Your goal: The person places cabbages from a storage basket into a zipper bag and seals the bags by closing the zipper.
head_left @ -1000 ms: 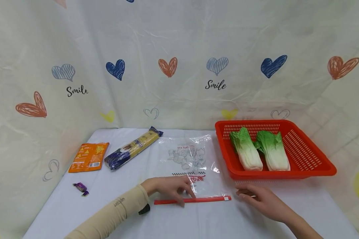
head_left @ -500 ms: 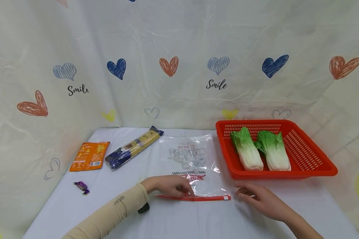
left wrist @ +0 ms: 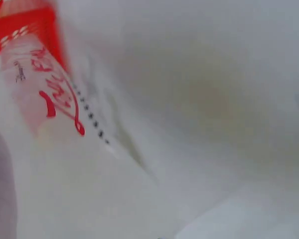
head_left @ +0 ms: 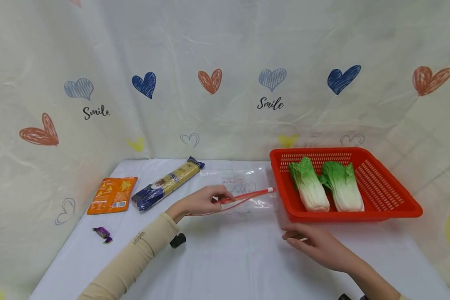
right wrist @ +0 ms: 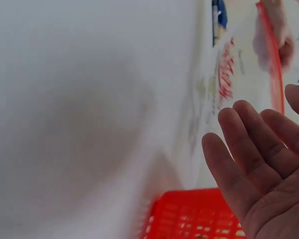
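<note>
Left hand (head_left: pixel 201 201) pinching red zip edge (head_left: pixel 253 194) of clear bag (head_left: pixel 246 184), bag extending beyond and rightward of it. Right hand (head_left: pixel 318 246) hovering free, fingers loosely extended. Red basket (head_left: pixel 354 215) sitting beyond right hand, carrying two cabbages (head_left: pixel 309 187). Pasta packet (head_left: pixel 168 185) lying beyond left hand.

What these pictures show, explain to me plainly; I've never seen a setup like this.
There is no machine, only a person's bare left hand and right hand. The wide picture comes from a camera worn on the head; the two smaller ones come from cameras on the wrists, each facing that hand's work. The left hand holds a clear plastic bag by its red zip strip; the right hand holds nothing. On the white table lie an orange packet, a long yellow-and-blue packet, a purple-wrapped sweet and a red basket with two leafy cabbages inside.
</note>
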### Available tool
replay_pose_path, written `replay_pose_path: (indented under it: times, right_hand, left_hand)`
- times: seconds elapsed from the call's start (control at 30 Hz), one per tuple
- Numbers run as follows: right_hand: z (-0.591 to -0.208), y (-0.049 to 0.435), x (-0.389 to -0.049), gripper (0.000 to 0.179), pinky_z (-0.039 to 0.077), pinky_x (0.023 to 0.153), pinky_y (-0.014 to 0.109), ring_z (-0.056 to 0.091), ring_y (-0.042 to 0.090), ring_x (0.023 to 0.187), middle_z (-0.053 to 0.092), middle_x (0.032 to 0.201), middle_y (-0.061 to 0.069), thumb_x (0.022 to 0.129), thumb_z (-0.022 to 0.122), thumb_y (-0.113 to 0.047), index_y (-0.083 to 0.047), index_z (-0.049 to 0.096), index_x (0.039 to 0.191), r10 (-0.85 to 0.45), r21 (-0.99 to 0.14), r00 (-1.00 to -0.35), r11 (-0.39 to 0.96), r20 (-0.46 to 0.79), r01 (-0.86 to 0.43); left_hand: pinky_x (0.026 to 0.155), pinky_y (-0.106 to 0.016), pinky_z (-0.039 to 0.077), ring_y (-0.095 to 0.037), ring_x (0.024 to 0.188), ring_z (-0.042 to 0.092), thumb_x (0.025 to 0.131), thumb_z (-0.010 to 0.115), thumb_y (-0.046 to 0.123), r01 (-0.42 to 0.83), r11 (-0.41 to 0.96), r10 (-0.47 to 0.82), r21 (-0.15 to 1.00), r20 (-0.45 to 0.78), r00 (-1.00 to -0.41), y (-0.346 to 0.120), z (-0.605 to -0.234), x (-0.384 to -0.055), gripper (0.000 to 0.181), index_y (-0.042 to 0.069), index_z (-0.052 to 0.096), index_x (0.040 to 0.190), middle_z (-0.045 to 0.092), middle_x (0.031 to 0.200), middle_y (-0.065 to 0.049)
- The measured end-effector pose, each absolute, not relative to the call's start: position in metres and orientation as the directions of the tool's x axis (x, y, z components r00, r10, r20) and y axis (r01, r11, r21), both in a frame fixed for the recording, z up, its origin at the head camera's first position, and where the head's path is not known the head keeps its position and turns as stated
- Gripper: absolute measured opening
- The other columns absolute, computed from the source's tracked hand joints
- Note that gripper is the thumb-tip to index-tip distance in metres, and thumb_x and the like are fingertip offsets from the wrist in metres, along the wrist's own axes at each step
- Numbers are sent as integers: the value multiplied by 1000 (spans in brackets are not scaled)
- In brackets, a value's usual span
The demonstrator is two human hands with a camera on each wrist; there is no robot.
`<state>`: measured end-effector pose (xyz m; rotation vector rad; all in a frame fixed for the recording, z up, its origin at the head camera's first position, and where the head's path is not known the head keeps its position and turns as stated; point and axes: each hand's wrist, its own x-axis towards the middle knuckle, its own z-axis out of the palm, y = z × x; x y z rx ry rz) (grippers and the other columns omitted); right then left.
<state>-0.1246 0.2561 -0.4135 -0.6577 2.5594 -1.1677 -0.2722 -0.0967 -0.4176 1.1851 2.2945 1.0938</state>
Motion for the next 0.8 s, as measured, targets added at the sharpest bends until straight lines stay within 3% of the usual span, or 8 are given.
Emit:
replay_pose_path:
  times: [0.23,0.6,0.7,0.8]
  right_hand:
    - [-402,230,-136,35,54,80,24,66,14,102,68,117,-2,97,61,-31,-16,62,128,-488,-762,-872,556,23,-331]
    - [-384,205,-164,36,54,83,25,66,14,103,66,120,2,96,63,-21,-16,60,131,-404,-753,-894,522,195,-400]
    - [-378,201,-171,36,53,84,23,65,16,105,66,121,2,96,63,-20,-15,59,132,-363,-751,-900,518,240,-410]
    - [-371,195,-178,37,53,84,24,64,17,107,65,123,3,96,63,-20,-14,58,133,-314,-764,-907,499,280,-409]
  left_hand:
    - [72,-27,47,-15,87,52,84,51,-2,640,339,665,690,305,-682,-97,-384,-287,40,13,67,117,59,98,2]
    - [74,-31,48,-17,87,55,88,52,-2,615,414,502,671,396,-769,-99,-345,-302,33,9,68,115,62,104,-2]
    - [68,-30,44,-18,82,51,87,52,-4,651,447,405,614,509,-759,-97,-341,-304,33,6,68,114,60,97,-5]
    - [63,-29,40,-20,76,48,83,51,-8,695,472,297,543,644,-705,-89,-342,-305,34,0,67,112,57,91,-10]
